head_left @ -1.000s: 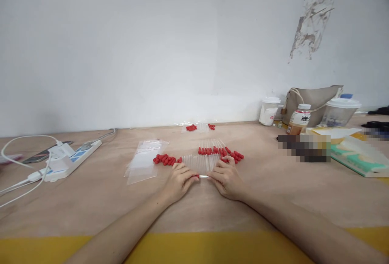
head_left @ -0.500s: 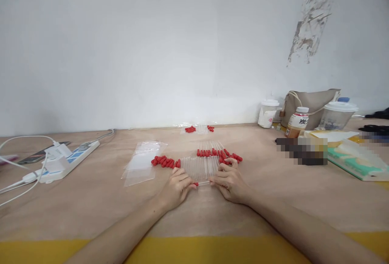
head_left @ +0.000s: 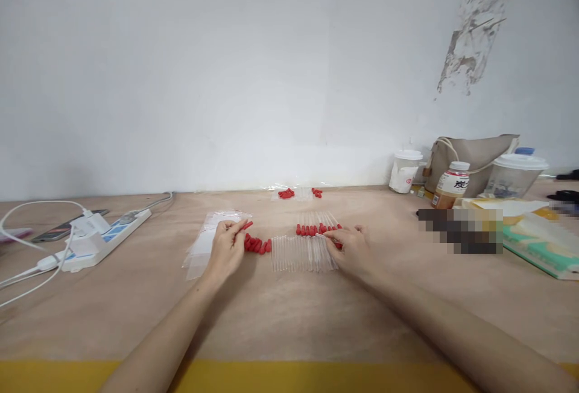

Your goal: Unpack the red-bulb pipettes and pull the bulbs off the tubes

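Observation:
My left hand (head_left: 228, 245) is closed in a pinch on a red rubber bulb (head_left: 246, 225), just above a heap of similar red bulbs (head_left: 257, 245). To the right of that heap, clear glass dropper tubes (head_left: 296, 254) lie side by side in a row. My right hand (head_left: 350, 246) is at the row's upper right end, its fingers pinched around what looks like a glass tube, of which a pale end shows. Behind the row lie several droppers with red bulbs fitted (head_left: 307, 230), their glass parts pointing away. My right fingers partly cover the rightmost ones.
Clear plastic bags (head_left: 203, 248) lie left of the bulbs. By the wall are more red bulbs (head_left: 286, 193) on plastic. A power strip (head_left: 113, 239) with cables is at left. Right stand a paper cup (head_left: 404, 173), a bottle (head_left: 451, 187), a bag (head_left: 479, 155) and a tissue pack (head_left: 540, 245).
My hands were close together at the front of the tube row, with a red bulb and glass tube between them. Since then the left has moved left to the bulbs, the right up and rightward.

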Tool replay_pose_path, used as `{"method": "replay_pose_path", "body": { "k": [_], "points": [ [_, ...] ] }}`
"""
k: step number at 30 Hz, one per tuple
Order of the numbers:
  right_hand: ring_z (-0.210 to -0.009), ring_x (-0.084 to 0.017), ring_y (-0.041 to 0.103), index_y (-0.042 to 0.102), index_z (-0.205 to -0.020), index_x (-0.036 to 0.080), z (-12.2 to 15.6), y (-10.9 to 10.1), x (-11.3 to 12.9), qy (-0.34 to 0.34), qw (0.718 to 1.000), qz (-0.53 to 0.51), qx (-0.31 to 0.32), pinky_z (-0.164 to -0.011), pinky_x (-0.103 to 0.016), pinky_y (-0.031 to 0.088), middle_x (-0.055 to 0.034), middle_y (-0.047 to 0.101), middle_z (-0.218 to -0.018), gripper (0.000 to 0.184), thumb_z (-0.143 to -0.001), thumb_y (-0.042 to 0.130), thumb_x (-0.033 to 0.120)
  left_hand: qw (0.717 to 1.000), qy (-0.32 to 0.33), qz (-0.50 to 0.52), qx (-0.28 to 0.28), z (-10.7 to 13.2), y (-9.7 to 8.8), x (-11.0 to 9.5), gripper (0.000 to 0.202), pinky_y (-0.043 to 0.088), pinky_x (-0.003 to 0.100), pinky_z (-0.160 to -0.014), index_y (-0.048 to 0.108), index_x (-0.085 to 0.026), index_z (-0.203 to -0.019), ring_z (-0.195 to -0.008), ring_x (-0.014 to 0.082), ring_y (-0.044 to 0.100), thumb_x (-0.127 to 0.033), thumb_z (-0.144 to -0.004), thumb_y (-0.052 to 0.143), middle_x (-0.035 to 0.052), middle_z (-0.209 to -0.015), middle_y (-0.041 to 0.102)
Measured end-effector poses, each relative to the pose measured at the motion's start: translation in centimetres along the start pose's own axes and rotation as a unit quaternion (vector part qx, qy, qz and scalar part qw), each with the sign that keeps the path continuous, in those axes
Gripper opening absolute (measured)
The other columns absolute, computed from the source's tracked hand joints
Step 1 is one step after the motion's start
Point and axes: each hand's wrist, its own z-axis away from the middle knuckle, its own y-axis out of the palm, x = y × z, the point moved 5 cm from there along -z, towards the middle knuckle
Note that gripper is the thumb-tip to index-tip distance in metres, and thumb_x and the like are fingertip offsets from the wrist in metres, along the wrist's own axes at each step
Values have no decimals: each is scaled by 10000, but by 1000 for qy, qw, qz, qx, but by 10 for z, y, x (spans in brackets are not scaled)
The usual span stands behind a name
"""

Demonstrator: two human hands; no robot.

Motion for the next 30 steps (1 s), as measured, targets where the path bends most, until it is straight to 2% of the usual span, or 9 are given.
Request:
{"method": "replay_pose_path", "body": {
  "k": [5, 10, 16, 23, 30],
  "points": [
    [-724, -150, 517, 655, -782, 226, -5, 11, 14, -65, 995, 71, 1, -784, -337, 204, -20, 657, -682, 240, -828, 419, 231, 1000, -15, -7, 12, -7, -5, 16, 342, 466, 262, -631, 567, -190, -1074, -673, 131, 563, -303, -774, 448, 32, -876, 573],
    [-748, -166, 490, 653, -756, 231, 0, 21, 23, -66, 992, 102, 13, -769, -359, 198, -27, 650, -697, 242, -826, 422, 234, 998, 15, -63, 27, -3, 2, 18, 262, 454, 286, -661, 570, -215, -977, -770, 176, 567, -311, -744, 500, 22, -927, 620],
    [-752, -176, 468, 642, -829, 252, 5, 21, 28, -39, 996, 73, 42, -750, -367, 211, -21, 630, -705, 232, -809, 460, 395, 986, 74, -132, 65, 0, 11, 12, 165, 417, 325, -730, 616, -223, -831, -798, 202, 560, -331, -761, 513, 26, -839, 644],
    [-777, -193, 468, 635, -858, 244, 7, 22, 29, -50, 994, 69, 74, -731, -369, 228, -37, 606, -746, 356, -746, 485, 547, 976, 84, -178, 89, 0, 13, 15, 145, 388, 325, -747, 646, -254, -788, -830, 208, 543, -335, -764, 528, 7, -818, 648],
    [-783, -186, 472, 636, -902, 248, 8, 21, 30, -57, 994, 55, 74, -747, -363, 233, -29, 596, -766, 437, -680, 522, 606, 986, 81, -141, 46, -1, 3, 15, 259, 394, 316, -756, 635, -237, -877, -828, 204, 524, -415, -692, 606, 16, -842, 616]
  ]
}}
